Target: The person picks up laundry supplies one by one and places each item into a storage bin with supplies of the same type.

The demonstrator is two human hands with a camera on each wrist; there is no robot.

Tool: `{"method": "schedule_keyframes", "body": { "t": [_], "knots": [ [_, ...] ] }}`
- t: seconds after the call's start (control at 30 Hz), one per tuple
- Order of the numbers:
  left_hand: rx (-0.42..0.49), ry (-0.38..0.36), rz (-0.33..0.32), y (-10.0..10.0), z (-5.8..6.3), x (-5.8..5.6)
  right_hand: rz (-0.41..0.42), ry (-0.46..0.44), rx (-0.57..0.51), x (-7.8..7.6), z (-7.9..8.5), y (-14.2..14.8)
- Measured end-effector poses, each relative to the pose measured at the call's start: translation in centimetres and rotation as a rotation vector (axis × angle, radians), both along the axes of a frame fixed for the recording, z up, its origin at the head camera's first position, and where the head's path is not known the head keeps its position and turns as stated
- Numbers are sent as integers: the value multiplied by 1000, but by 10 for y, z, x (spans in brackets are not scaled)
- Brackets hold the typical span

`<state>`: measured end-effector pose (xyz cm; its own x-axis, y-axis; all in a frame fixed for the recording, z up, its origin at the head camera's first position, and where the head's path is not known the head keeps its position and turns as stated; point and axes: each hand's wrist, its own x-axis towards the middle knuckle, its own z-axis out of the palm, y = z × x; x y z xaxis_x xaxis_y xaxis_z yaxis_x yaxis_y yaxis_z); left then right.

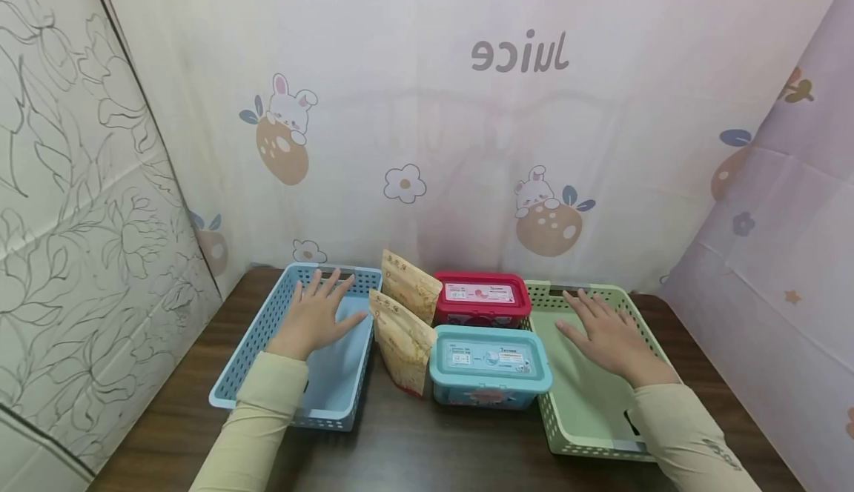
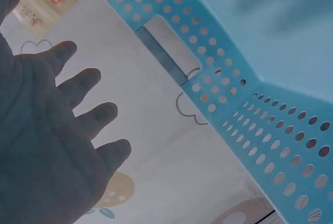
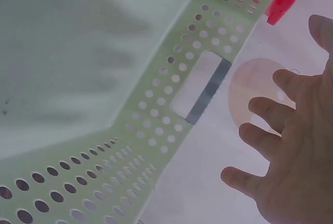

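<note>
1. Head view: the left hand (image 1: pixel 313 323) hovers over the blue basket (image 1: pixel 339 377), fingers extended and spread, holding nothing.
2. The right hand (image 1: pixel 607 335) is over the green basket (image 1: pixel 579 396), likewise spread and free of any load.
3. Both baskets sit on the bench (image 1: pixel 400 455), one on each side of two pouches, the rear pouch (image 1: pixel 408 284) and the front pouch (image 1: pixel 403 344), and two lidded tubs, the red tub (image 1: pixel 480 298) and the pale blue tub (image 1: pixel 490 362).
4. The baskets look like thin moulded plastic: probably light, fairly stiff, slightly slick, with perforated walls that may flex if squeezed.
5. The end slots seem the best hold: a grey strip (image 2: pixel 160 56) edges the blue one, and a similar grey band (image 3: pixel 209 94) the green one. Fingers could hook through there, or pinch the rim.
</note>
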<state>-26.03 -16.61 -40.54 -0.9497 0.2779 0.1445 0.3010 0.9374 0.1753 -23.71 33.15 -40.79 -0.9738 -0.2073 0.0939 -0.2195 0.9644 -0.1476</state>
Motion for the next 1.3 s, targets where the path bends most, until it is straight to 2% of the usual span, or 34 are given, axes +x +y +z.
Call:
{"method": "schedule_keyframes", "body": {
  "t": [0.33, 0.77, 0.93, 1.1, 1.3],
  "knots": [
    [3, -4, -2, -1, -1, -1, 16, -1, -17, 4, 6, -1],
    [1, 22, -29, 3, 13, 3, 68, 72, -73, 6, 15, -2],
    [1, -20, -36, 4, 17, 4, 76, 23, -137, 8, 19, -7],
    [57, -94, -58, 4, 21, 5, 107, -36, -222, 10, 24, -13],
    [113, -128, -110, 4, 23, 5, 127, -41, -250, 11, 25, -17]
  ]
}}
